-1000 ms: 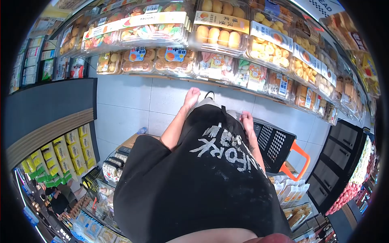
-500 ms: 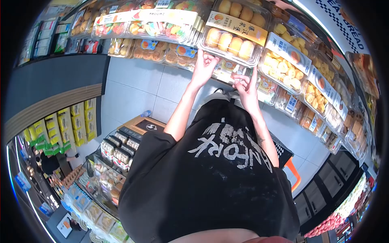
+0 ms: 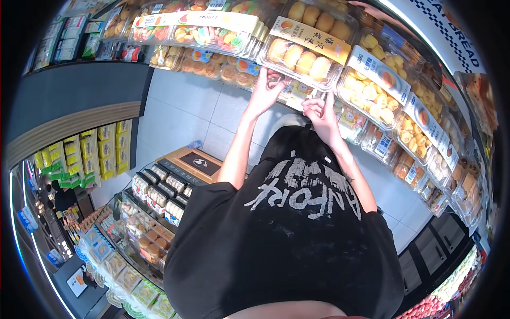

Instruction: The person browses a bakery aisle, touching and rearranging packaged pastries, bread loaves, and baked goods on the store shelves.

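A clear plastic box of round buns (image 3: 305, 59) with a yellow paper band lies tilted on the display shelf in front of me. My left hand (image 3: 266, 91) is at its near left corner, index finger up against the plastic and the other fingers curled in. At the near right corner, my right hand (image 3: 322, 112) has its index finger raised to the box edge, the rest folded. The fingertips' exact grip is partly hidden by the edge. Left of it sits a stack of boxes of colourful sweets (image 3: 212, 33); on the right, a box of small yellow pastries (image 3: 370, 93).
A lower row of packed baked goods (image 3: 239, 72) runs beneath the front boxes. Behind my left side stands a wooden display (image 3: 199, 164) with black-lidded tubs (image 3: 158, 196). Dark cabinets (image 3: 433, 250) are at the lower right, and yellow packets (image 3: 106, 151) hang at left.
My view has turned slightly, shifting the floor and side displays. Both hands stay at the box's front corners; the right index finger sits slightly lower in view.
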Demonstrator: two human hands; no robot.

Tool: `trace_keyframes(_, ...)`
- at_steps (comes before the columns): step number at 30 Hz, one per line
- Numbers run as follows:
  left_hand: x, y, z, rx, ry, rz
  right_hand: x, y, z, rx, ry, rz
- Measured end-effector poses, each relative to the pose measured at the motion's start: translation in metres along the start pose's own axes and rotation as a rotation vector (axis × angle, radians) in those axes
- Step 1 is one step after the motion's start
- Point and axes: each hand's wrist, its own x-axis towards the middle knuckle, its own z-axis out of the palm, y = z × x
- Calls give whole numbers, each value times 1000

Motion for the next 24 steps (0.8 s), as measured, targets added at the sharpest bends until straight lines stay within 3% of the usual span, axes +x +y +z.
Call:
trace_keyframes(17, -4, 10, 11, 181, -31, -9, -2, 2, -17, 78, -61, 19)
trace_keyframes(24, -7, 18, 24, 31, 56, -3, -4, 3, -30, 22, -133, 18)
